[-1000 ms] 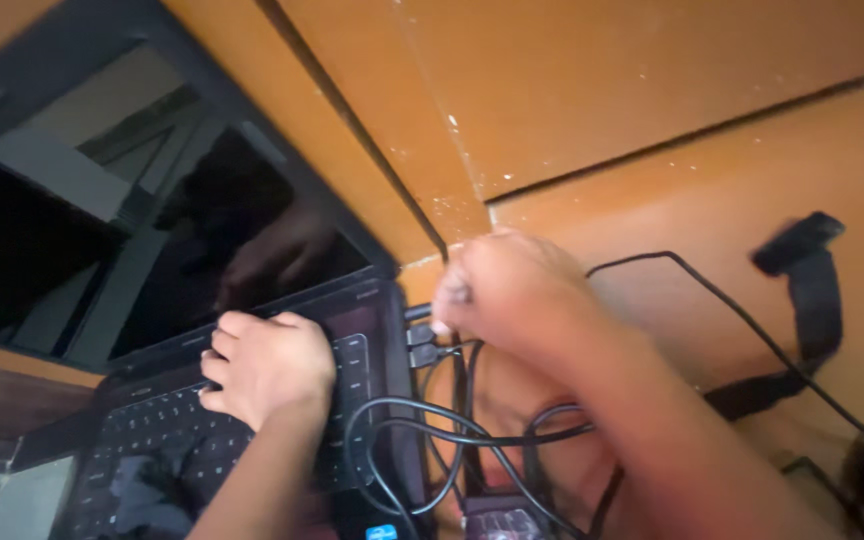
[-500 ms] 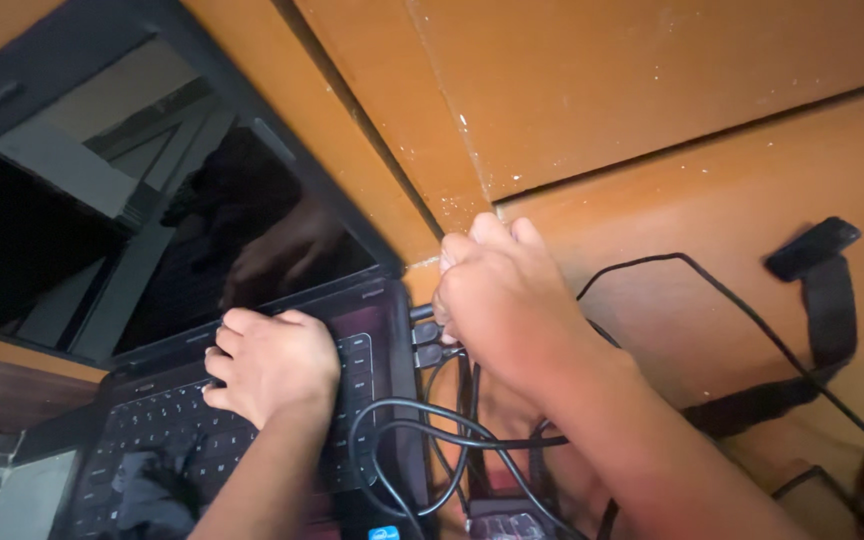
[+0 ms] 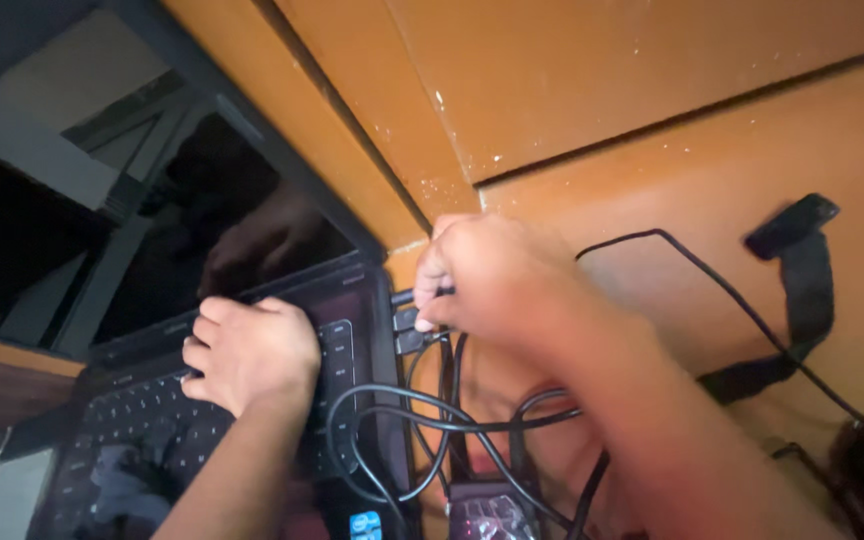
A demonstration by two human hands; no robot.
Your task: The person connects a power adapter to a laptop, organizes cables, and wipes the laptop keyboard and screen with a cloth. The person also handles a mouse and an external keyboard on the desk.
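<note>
The head view looks down on an open laptop (image 3: 252, 400) that lies at the left part of an orange-brown wooden surface (image 3: 652, 120). The left hand (image 3: 252, 352) rests on the keyboard near the hinge, curled into a loose fist, knuckles up; it presses the machine down and grips nothing. The right hand (image 3: 497, 285) is at the right edge of the laptop, fingers pinched closed on a small black plug (image 3: 404, 297) that touches the side ports. I cannot say for sure if the plug is already fully seated, because the fingers cover most of it. Below the plug, a bundle of black cables (image 3: 432, 415) loops over the laptop's right edge and over the surface. A black strap (image 3: 802, 270) lies well apart, toward the right edge of the surface.

To do this well, in my judgement the plug should stay straight in line with the port and be pushed level, without wiggling, while the left hand holds the laptop so it does not slide. The looped cables should not pull sideways on the plug.
</note>
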